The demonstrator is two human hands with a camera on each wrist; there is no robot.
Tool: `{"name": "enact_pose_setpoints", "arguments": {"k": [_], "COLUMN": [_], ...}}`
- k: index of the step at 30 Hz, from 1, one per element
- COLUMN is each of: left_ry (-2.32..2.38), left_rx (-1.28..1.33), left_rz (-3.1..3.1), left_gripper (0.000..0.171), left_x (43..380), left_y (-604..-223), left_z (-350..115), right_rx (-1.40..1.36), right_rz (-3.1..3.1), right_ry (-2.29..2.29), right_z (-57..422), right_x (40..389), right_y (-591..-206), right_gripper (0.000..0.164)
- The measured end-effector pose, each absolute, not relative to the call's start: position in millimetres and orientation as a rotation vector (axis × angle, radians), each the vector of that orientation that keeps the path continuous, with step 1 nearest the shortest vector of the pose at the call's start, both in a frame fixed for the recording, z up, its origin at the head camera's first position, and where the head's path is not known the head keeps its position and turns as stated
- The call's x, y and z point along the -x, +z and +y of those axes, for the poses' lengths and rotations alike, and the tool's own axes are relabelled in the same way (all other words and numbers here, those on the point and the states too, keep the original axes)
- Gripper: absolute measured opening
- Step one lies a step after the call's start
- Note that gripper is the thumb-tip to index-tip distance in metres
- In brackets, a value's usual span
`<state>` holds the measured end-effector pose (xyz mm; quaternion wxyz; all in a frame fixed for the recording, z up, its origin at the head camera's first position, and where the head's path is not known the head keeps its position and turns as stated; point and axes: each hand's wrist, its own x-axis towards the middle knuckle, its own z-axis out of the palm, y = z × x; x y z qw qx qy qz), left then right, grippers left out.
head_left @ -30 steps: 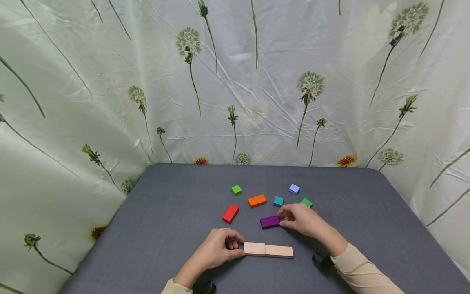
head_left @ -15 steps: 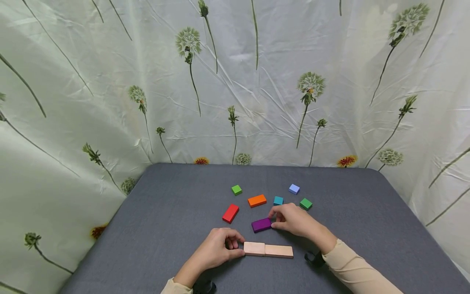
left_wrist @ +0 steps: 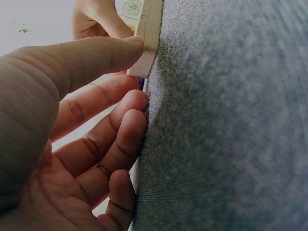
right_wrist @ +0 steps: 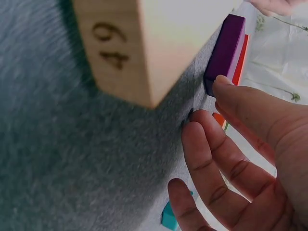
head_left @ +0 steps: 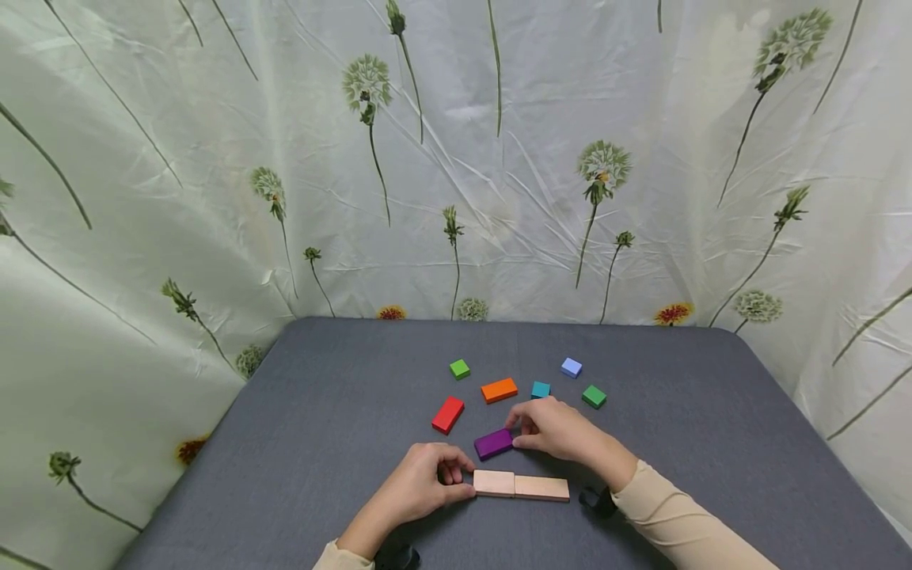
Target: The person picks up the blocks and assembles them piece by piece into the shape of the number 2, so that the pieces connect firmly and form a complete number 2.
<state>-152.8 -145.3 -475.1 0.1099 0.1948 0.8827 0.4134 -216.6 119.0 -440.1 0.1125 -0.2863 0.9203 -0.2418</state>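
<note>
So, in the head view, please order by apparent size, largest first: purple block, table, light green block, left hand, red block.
1. table
2. left hand
3. purple block and red block (look alike, unranked)
4. light green block

Even head-view lighting, soft shadows on tabletop (head_left: 342, 396), dimmer wrist views, glare on wooden block (right_wrist: 154, 38), left-wrist upper left overexposed

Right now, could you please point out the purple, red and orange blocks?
Purple block (head_left: 493, 443): head view, middle of its top face.
Red block (head_left: 448, 413): head view, middle of its top face.
Orange block (head_left: 499, 389): head view, middle of its top face.
</note>
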Motion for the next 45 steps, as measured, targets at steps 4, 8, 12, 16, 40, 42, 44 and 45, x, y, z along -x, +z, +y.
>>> {"name": "enact_pose_setpoints", "arguments": {"k": [4,8,12,16,40,42,44,45], "left_ry": [1.234,1.242,1.237,1.243,1.259,1.261,1.264,1.264], "left_rx": [-0.574,-0.605,-0.623,-0.613,-0.604,-0.603,-0.598,-0.597], "left_rz": [2.587,2.595,2.603,2.593,2.58,2.578,2.574,2.575], "left_gripper": [0.018,0.018,0.018,0.018,0.017,0.017,0.017,0.017], "left_x": [153.2,153.7,154.0,154.0,153.4,153.1,152.6,152.4], "left_y": [-474.8,-475.2,-475.2,-474.7,-474.2,-474.0,-473.8,-473.7], "left_z": [-145.5,-145.6,-145.6,-145.8,-145.9,-145.8,-145.7,-145.7], "right_rx": [0.857,0.886,0.917,0.925,0.953,0.951,0.952,0.953], "right_rz": [2.687,2.684,2.683,2.67,2.636,2.636,2.637,2.637], "right_ry": [-0.719,-0.723,-0.709,-0.707,-0.721,-0.718,-0.716,-0.715], "right_z": [114.7,112.2,111.6,110.5,108.7,108.6,108.4,108.4], "right_x": [216.6,216.1,215.3,215.5,217.3,217.5,217.8,218.0], "right_y": [-439.2,-439.7,-440.8,-440.8,-440.2,-440.4,-440.5,-440.6], "right_gripper": [0.016,0.015,0.015,0.015,0.016,0.016,0.016,0.016]}}
